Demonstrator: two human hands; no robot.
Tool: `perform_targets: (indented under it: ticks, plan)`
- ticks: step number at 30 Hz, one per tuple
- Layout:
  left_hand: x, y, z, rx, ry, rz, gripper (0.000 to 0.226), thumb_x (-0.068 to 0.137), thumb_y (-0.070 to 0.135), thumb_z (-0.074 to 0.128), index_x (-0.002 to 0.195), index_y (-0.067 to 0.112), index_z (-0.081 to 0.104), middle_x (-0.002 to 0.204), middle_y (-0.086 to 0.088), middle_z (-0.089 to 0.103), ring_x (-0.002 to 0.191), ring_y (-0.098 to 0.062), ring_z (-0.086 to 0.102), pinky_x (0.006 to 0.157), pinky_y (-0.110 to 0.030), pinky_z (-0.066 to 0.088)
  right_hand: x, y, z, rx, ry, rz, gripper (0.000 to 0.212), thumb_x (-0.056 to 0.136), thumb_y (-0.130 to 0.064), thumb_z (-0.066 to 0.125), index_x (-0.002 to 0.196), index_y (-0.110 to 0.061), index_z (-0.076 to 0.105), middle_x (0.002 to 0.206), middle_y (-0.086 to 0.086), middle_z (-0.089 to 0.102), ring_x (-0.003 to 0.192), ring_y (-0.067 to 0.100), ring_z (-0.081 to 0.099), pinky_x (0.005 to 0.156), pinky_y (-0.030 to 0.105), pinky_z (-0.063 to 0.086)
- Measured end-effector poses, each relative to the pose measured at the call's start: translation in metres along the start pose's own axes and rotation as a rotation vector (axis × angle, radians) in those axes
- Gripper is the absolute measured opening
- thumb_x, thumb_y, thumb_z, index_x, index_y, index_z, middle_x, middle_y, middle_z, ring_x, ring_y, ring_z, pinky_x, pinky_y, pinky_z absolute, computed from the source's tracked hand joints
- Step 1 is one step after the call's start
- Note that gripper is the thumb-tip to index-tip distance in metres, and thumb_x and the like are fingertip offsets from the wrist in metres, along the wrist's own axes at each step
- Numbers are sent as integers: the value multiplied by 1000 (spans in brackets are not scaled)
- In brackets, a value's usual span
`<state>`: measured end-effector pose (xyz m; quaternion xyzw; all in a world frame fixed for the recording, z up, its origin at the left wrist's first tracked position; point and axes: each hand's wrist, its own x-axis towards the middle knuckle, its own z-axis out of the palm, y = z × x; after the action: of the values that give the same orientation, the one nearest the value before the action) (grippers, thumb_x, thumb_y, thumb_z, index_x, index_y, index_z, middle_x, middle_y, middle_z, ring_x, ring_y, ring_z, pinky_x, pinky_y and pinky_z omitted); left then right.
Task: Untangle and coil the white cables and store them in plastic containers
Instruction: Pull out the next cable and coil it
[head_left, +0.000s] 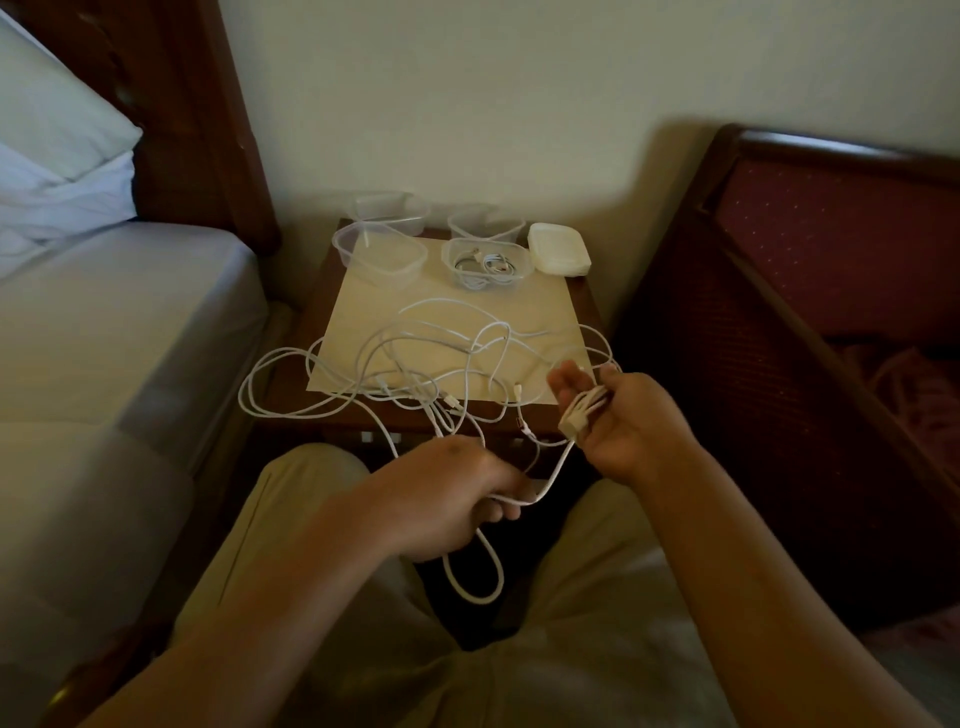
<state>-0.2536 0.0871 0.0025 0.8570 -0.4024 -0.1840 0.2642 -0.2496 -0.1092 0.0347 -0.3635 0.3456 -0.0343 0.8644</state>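
Clear glossy plastic containers (382, 253), smooth white cables (395, 358)

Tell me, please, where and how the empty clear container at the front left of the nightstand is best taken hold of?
Probably by its near rim: the empty clear container sits upright and open-topped. Come from above and the front, thumb outside, fingers inside the wall. Another tub stands right behind it, and the container with a coiled cable beside it, so those sides are crowded.
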Motion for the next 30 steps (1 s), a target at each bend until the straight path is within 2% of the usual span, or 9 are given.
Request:
perform_targets:
  ticks: [3, 6, 9, 12, 14, 17, 20, 25, 30]
  plan:
    - [1, -4, -3, -45, 7, 15, 41, 99, 6, 58, 127, 34, 69, 109, 21, 71, 100, 9, 64, 92, -26, 56, -2, 2, -4, -102, -7, -28, 20, 111, -19, 37, 121, -9, 51, 73, 10, 77, 66, 24, 77, 62, 34, 61]
    - [2, -2, -7, 18, 45, 75, 48, 97, 3, 60, 130, 37, 66, 107, 25, 70, 98, 10, 61, 89, -18, 52, -10, 17, -2, -646, -34, -201, 33, 111, -27, 39, 104, -4, 61, 75, 7, 78, 71, 21, 77, 75, 34, 61]
    - [-1, 0, -11, 118, 93, 103, 47, 95, 3, 61, 122, 40, 68, 103, 22, 67, 94, 3, 60, 85, -25, 53, -18, 22, -1, -1172, -88, -404, 43, 110, -34, 38, 90, -10, 66, 76, 5, 76, 77, 18, 74, 83, 36, 59]
    - [-3, -3, -17, 169, 195, 150, 45, 92, 3, 63, 114, 42, 65, 97, 10, 66, 90, -11, 61, 78, -36, 54, -28, 23, -2, -1776, -191, -560, 32, 110, -31, 35, 123, -13, 58, 94, 4, 59, 82, 20, 63, 76, 34, 56]
    - [-3, -2, -20, 186, 227, 164, 42, 90, 3, 65, 111, 40, 64, 94, 6, 66, 89, -14, 61, 76, -39, 53, -29, 25, 0, -1912, -215, -582, 35, 110, -31, 32, 130, -15, 56, 93, 3, 49, 77, 17, 55, 67, 32, 52]
    - [-5, -6, -24, 304, 308, 144, 36, 85, 0, 67, 97, 34, 68, 84, 13, 63, 85, -11, 57, 76, -36, 49, -20, 16, -5, -1899, -219, -511, 37, 110, -36, 31, 110, -16, 62, 83, 1, 55, 68, 15, 58, 60, 30, 46]
    - [-6, -21, -32, 343, 404, 86, 42, 86, 8, 71, 116, 38, 68, 99, 18, 70, 100, -9, 61, 91, -37, 47, -14, 16, -19, -1723, -406, -198, 33, 111, -30, 34, 102, -14, 62, 71, 4, 60, 54, 15, 61, 63, 30, 54]
    - [-4, -33, -27, 176, 412, 59, 36, 89, 13, 71, 118, 34, 73, 110, 15, 75, 102, -5, 68, 92, -31, 52, -29, 26, -32, -959, -834, 305, 72, 103, -58, 22, 79, -2, 61, 40, -1, 35, 31, 12, 38, 39, 22, 30]
    - [-1, -29, -23, 124, 460, 79, 27, 90, 39, 69, 117, 33, 74, 98, 14, 77, 88, -2, 70, 80, -10, 42, -28, 26, -35, -435, -1121, 527, 59, 105, -50, 30, 83, -6, 63, 40, -5, 33, 33, 6, 48, 35, 17, 29]
